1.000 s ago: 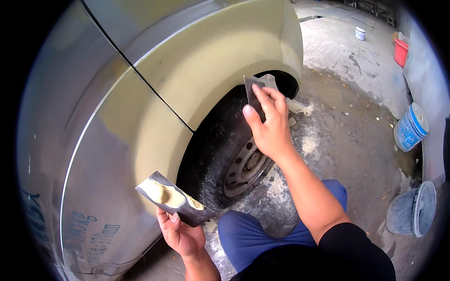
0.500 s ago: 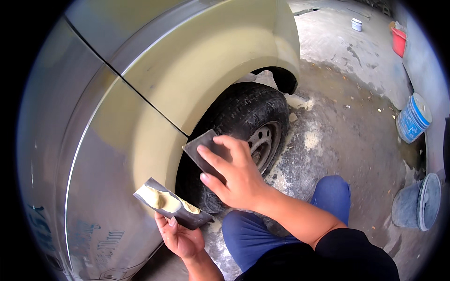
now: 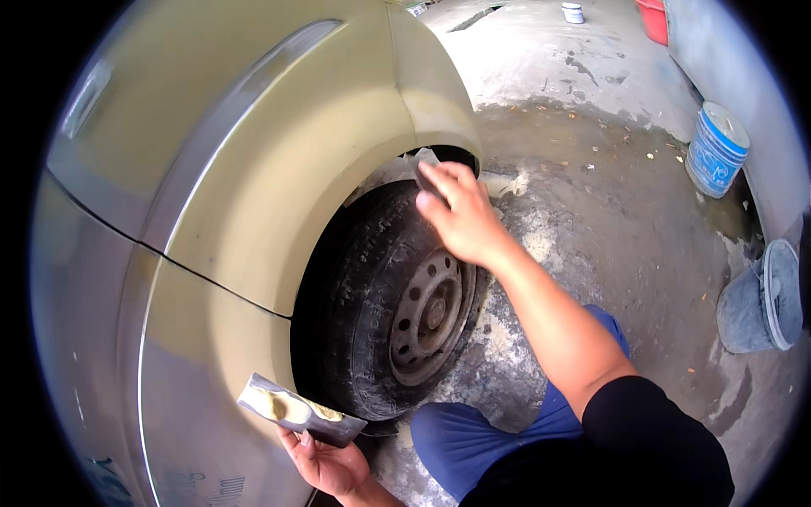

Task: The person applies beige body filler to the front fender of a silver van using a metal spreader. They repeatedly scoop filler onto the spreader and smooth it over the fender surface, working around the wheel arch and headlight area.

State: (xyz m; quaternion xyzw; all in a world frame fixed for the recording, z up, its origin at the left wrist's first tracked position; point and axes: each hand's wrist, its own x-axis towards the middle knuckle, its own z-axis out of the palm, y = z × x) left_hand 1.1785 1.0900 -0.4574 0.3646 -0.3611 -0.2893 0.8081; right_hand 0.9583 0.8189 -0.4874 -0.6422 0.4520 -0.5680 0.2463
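My left hand (image 3: 331, 464) holds a dark flat plate (image 3: 336, 431) from below, with a mound of pale yellow putty (image 3: 285, 407) on top. It is beside the lower panel of a vehicle, left of the wheel. Higher up, my right hand (image 3: 460, 211) grips a dark flat putty spreader (image 3: 420, 165) at the upper edge of the wheel arch, over the tyre (image 3: 346, 296). Whether the spreader touches the arch I cannot tell. Yellowish filler coats the fender (image 3: 279, 169) around the arch.
The steel wheel rim (image 3: 435, 314) faces right, close to my bent knees (image 3: 473, 444). By the wall at right stand a blue and white bucket (image 3: 718, 150) and a grey bucket (image 3: 752, 308). Farther off are a small white tub (image 3: 573, 13) and a red container (image 3: 653, 19).
My right hand with the spreader has gone up and away along the arch, from in front of the tyre to its top. My left hand stays low with the plate. The view has shifted.
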